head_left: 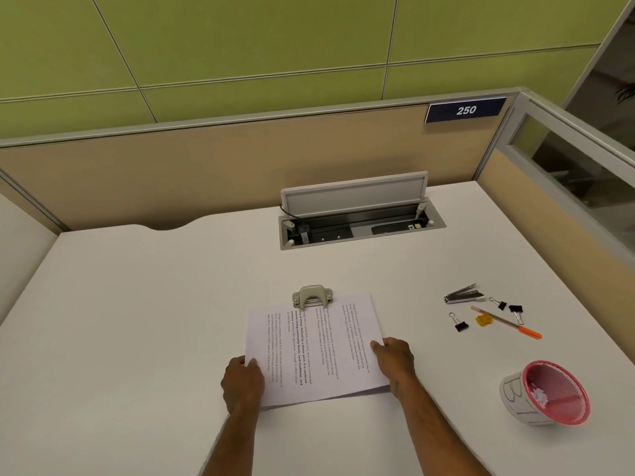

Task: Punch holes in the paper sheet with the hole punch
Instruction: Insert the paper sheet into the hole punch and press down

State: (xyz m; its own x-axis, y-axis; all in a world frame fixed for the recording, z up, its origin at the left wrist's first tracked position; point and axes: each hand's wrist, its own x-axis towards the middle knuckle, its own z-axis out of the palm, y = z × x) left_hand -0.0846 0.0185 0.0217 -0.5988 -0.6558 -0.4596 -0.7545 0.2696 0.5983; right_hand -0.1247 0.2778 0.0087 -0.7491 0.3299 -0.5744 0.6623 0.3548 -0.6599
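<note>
Holding the paper sheet by its near end with both hands, flat and low on the white counter. Pinching the near left corner with the left hand, thumb lying on top of the page, other fingers out of sight below the edge. Gripping the right side, close to the near corner, with the right hand, knuckles up, fingers bent over the edge onto the page. Both arms bare, coming up from the bottom of the view and spread a little apart. Printed words on the page, turned sideways. Far edge of the page tucked into the mouth of the hole punch, a small grey one sitting on the counter, a bit left of the middle of that edge. Off to the right, well apart from the page, three black binder clips, a pen with an orange tip, a little yellow thing and a shiny metal tool. Nearer on the right, a pink mesh cup tipped on its side, with white paper bits inside. Further back, an open box set into the counter, lid up.
</note>
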